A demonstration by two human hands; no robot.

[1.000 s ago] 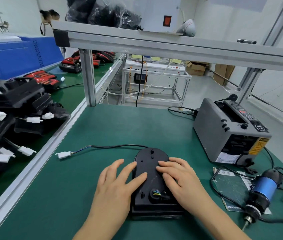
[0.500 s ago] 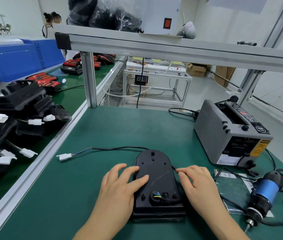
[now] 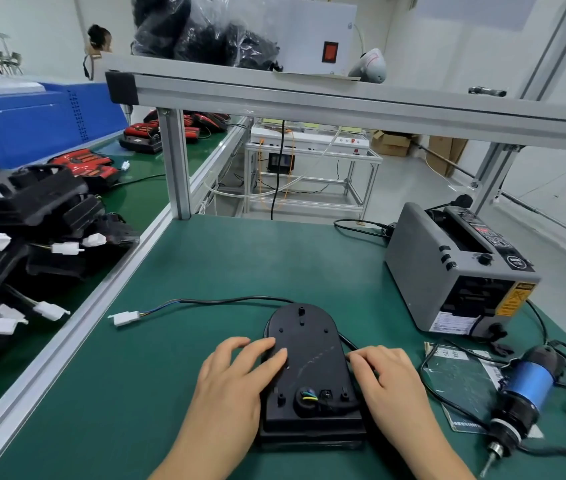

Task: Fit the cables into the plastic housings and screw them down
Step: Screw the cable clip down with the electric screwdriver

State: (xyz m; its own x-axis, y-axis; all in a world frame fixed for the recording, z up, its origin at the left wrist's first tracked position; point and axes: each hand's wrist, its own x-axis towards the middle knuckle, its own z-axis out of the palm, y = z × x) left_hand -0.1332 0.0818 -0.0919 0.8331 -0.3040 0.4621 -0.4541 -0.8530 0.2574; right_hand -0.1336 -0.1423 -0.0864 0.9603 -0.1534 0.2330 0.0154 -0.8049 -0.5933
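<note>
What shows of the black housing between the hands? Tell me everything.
The black housing is matte plastic, rounded at the far end, square at the near one, flat on the green mat. Its top bears small holes and pegs; a round opening at that end shows yellow and green wires. A black cable runs from it past the far end to a white connector. The left hand rests fingers on its left edge; the right hand lies at its right.
</note>
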